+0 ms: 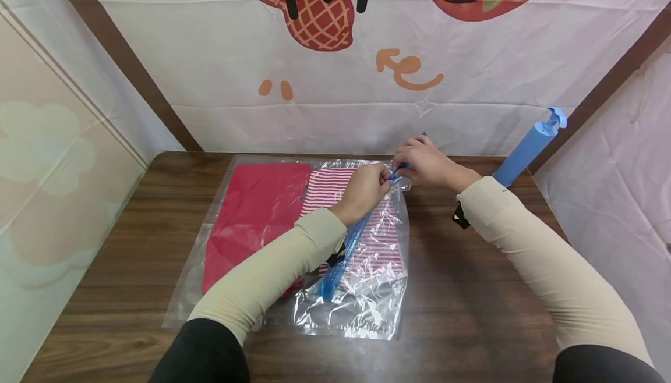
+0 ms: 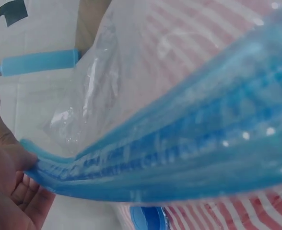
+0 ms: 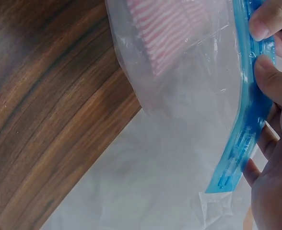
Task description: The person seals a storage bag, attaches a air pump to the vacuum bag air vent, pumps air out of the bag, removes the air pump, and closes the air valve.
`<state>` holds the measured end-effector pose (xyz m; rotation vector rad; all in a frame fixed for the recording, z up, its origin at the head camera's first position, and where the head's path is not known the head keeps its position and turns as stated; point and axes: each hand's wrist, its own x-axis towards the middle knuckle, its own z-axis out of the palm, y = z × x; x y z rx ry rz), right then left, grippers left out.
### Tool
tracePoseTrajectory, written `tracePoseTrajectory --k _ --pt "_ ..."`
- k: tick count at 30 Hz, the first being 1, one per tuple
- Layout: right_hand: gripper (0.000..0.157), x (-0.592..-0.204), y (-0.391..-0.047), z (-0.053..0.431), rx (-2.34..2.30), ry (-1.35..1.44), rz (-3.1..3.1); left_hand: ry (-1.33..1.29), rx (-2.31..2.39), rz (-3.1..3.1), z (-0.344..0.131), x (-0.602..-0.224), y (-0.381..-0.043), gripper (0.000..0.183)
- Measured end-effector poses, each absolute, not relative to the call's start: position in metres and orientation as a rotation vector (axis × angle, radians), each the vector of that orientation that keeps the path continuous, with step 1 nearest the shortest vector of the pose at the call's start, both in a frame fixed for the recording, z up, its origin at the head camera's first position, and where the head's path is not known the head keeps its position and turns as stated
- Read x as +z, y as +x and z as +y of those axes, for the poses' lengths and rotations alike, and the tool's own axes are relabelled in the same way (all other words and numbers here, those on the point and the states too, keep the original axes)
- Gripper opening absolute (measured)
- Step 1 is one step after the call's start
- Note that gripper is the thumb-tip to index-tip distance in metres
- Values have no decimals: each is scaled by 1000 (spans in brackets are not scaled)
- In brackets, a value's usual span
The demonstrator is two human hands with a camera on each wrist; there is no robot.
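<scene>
A clear plastic storage bag [image 1: 362, 313] lies on the table with a folded red cloth [image 1: 251, 214] and a red-and-white striped cloth [image 1: 327, 188] inside. Along its right part runs a blue zip strip [image 1: 348, 255], lifted at the far end. My left hand [image 1: 364, 191] pinches this strip near the bag's far right corner. Just beyond it, my right hand [image 1: 427, 162] grips the strip close to its end. In the right wrist view, the two thumbs press on the blue strip [image 3: 244, 129] side by side. A round blue valve [image 2: 148, 218] shows below the strip in the left wrist view.
A blue hand pump [image 1: 529, 147] stands tilted at the back right of the wooden table [image 1: 461, 313]. A printed white cloth [image 1: 209, 51] hangs right behind the table, with further hangings at both sides.
</scene>
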<state>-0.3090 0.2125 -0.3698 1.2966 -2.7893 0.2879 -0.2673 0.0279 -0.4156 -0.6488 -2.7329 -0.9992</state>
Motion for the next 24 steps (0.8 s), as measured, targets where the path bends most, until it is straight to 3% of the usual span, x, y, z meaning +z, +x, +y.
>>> tracePoseTrajectory --k 9,15,24 --pt "6 -371 -308 215 307 1275 -2794 -670 -1042 -2759 25 -417 -269 5" --pt "12 -364 -308 216 277 1271 -2813 -603 -1063 -2814 21 -415 -267 17" --pt "12 -368 -303 211 250 1350 -2739 -634 -1085 -2756 21 -418 -264 13"
